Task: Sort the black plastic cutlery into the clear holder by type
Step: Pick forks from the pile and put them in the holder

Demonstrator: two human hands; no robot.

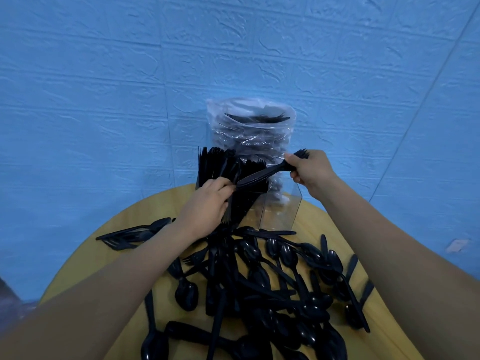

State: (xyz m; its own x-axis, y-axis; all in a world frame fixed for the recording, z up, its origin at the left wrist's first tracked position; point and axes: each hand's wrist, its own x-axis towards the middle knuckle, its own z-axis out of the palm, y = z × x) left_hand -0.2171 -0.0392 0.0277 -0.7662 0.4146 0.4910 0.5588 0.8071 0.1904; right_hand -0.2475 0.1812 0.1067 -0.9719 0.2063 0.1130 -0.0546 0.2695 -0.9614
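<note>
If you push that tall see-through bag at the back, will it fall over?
Probably, yes. The plastic bag stands tall and narrow behind the clear holder, so a push near its top would likely tip it. Its thin, crinkly film looks floppy and may be slippery to grab. It seems stuffed with black cutlery, so it may be heavier than it looks.

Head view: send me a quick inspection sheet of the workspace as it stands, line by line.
Surface: round yellow table, mostly covered.
Job's things: clear holder at the table's far edge; left side packed with upright black cutlery, right compartment looks empty. Loose pile of spoons, forks and knives in front of it.
Clutter: clear plastic bag holding more black cutlery behind the holder.
Grippers: right hand grips a bundle of forks, handles toward the holder. Left hand pinches the bundle's handle end at the filled side.
Cables: nothing seen.
Surroundings: blue textured wall.
</note>
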